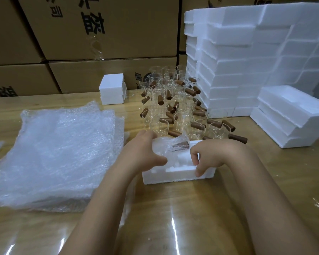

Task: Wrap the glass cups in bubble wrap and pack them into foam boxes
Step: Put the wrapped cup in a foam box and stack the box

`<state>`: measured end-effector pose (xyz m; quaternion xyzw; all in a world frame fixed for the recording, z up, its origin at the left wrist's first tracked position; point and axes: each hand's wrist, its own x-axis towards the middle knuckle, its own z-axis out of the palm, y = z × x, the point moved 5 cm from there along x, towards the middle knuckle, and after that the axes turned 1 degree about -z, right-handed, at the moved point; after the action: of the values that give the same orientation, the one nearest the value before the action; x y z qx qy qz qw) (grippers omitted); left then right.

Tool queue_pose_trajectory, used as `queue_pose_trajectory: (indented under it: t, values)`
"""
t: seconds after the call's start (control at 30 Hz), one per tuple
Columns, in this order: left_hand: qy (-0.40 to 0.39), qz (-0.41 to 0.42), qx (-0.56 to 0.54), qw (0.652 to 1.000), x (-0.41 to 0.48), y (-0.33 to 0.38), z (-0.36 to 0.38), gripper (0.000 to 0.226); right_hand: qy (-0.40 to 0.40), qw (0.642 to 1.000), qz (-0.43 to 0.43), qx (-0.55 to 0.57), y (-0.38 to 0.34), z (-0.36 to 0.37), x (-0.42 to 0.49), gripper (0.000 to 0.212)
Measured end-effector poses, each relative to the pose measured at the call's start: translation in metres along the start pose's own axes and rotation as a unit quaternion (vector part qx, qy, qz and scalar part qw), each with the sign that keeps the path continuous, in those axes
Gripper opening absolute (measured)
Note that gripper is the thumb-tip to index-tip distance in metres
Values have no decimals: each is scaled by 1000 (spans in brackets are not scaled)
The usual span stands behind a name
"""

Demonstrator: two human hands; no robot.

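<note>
Foam boxes (247, 57) are standing in a tall white stack well beyond the right hand, with a few more trays (287, 116) lying just to the right of it; they are looking light, stiff and crumbly, best gripped by their thick outer walls. Bubble wrap sheets (57, 153) are lying in a soft, floppy pile to the left of the left hand, likely slippery against each other and easiest to peel off by a corner. Bare glass cups (175, 105) with brown wooden handles are crowding together on the table (191, 208) just beyond both hands; these are fragile and smooth, so the handle or the whole body is the safer hold. Between the hands, an open foam box (175, 174) is resting on the table. The right hand (208, 153) is curling over its right wall, fingers hooked inside and thumb outside, steadying it. The left hand (142, 151) is closing around a wrapped cup (170, 146) and pressing it down into the box's cavity, where the cushioned bundle is looking squashy yet breakable.
</note>
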<state>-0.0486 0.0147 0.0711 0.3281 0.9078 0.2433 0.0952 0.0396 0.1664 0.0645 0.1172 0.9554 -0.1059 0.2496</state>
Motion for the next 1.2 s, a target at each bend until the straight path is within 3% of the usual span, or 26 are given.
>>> queue_pose_trajectory:
  t: [0.27,0.4,0.57,0.97,1.1,1.2]
  values:
    - [-7,13,58,998,0,4,3,75,22,998,-14,52,4,-7,-4,27]
    - [-6,20,79,997,0,8,6,74,131,983,-16,127,12,-23,-7,25]
    - [-1,20,96,995,0,8,7,75,240,957,-53,156,6,-32,-7,4]
    - [4,15,99,995,2,6,9,80,204,956,-104,183,-17,-20,9,10]
    - [-65,14,61,996,-1,5,10,99,233,936,-138,224,-18,-25,8,15]
    - [-37,26,43,998,-5,7,-8,76,231,935,-185,197,-26,-26,6,16]
